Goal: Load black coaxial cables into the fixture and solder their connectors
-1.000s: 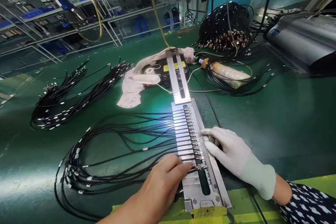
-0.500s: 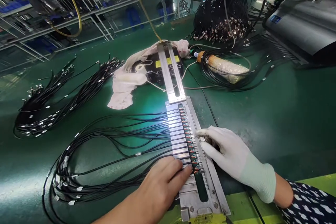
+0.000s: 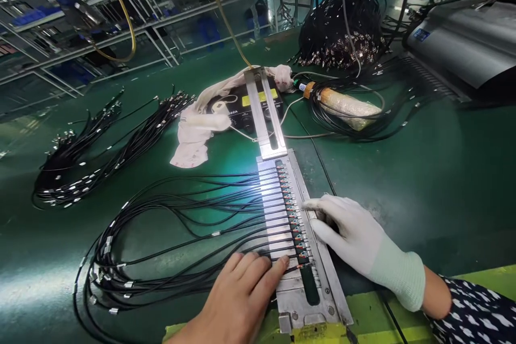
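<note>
we have a long metal rack [image 3: 290, 294] on the green worktop [image 3: 443, 188], with its low end by the near edge. black wires [image 3: 161, 284] come in over its left edge, side by side, and curl round in a big loop on the worktop. their shiny tips [image 3: 300, 230] sit in a row along the rack.

our left hand [image 3: 242, 293] is bare. its thumb is out to the side, on the rack near the last wires in the row, and its fingers lie over the wires just beside the rack. we cannot tell if it is pinching a wire.

our right hand [image 3: 358, 236] has a white glove on. its thumb and first finger are spread a little, and both touch the right edge of the rack.

a flat metal bar [image 3: 256, 113] sits at the far end of the rack and goes over a black box [image 3: 246, 121]. a pale cloth [image 3: 189, 145] lies left of the box. more wires [image 3: 137, 145] lie toward the far left corner, and a big dark pile [image 3: 342, 27] sits by the far edge.
</note>
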Action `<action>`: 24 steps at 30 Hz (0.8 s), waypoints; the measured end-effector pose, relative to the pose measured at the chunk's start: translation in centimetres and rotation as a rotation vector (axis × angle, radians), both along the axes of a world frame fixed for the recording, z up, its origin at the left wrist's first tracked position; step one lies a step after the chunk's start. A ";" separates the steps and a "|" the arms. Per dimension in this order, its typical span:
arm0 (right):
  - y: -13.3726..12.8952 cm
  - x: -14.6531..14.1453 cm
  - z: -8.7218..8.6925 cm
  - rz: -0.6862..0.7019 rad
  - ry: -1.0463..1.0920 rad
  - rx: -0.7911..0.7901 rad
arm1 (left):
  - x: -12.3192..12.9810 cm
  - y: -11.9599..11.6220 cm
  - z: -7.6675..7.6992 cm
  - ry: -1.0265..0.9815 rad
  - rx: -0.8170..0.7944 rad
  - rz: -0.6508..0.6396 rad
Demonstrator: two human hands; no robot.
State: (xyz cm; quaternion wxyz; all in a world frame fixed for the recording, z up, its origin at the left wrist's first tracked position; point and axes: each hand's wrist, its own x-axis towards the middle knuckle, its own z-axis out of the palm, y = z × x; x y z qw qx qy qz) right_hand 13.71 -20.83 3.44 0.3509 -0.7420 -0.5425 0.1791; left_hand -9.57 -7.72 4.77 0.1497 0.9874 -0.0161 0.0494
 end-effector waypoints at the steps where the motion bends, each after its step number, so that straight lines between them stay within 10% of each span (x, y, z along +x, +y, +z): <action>1: -0.1 0.0 0.0 0.008 0.000 -0.003 | -0.1 -0.1 0.1 -0.013 -0.046 0.012; 6: -0.4 -0.2 0.0 0.008 -0.017 -0.001 | -0.9 0.2 0.2 -0.055 -0.254 0.017; 24: 0.2 0.1 0.1 0.015 0.037 -0.028 | 0.8 1.5 1.1 0.009 -0.143 -0.056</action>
